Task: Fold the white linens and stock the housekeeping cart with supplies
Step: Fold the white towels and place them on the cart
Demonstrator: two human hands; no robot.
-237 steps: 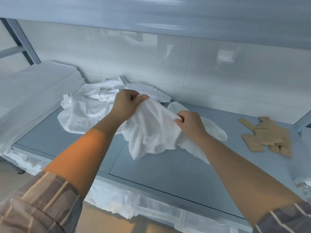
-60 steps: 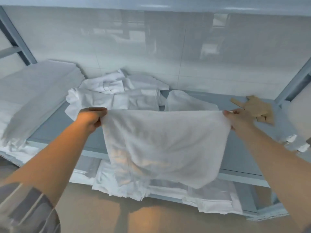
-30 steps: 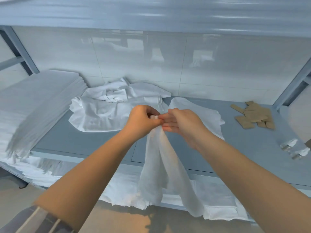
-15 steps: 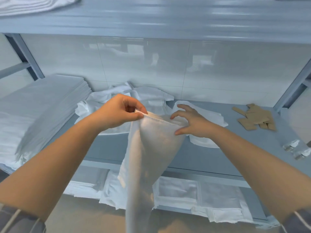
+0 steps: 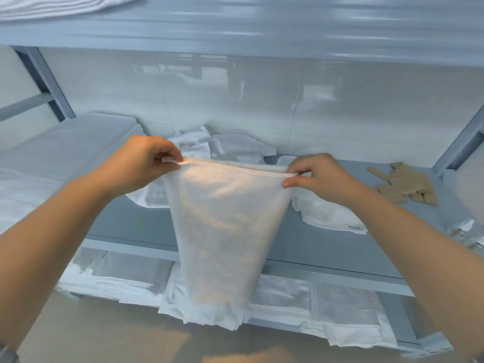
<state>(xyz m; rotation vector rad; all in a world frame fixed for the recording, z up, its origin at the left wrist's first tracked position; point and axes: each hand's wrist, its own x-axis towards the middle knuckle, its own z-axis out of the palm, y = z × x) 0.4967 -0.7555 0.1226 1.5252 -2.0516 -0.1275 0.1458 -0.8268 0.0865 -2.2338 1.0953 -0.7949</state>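
A white linen cloth, folded in half, hangs in front of the grey shelf. My left hand pinches its top left corner. My right hand pinches the top right corner, so the top edge is stretched level between them. The cloth's lower end hangs past the shelf's front edge. Behind it on the shelf lies a pile of unfolded white linens, and one more loose white piece lies under my right wrist.
A tall stack of folded white linens fills the shelf's left side. Brown paper packets lie at the right, with clear wrapped items near the right edge. The lower shelf holds flat white linens. An upper shelf hangs overhead.
The cloth was held spread wide, then its corners were brought together. In the last half second my right hand took the folded edge and pulled it rightward, stretching the top flat.
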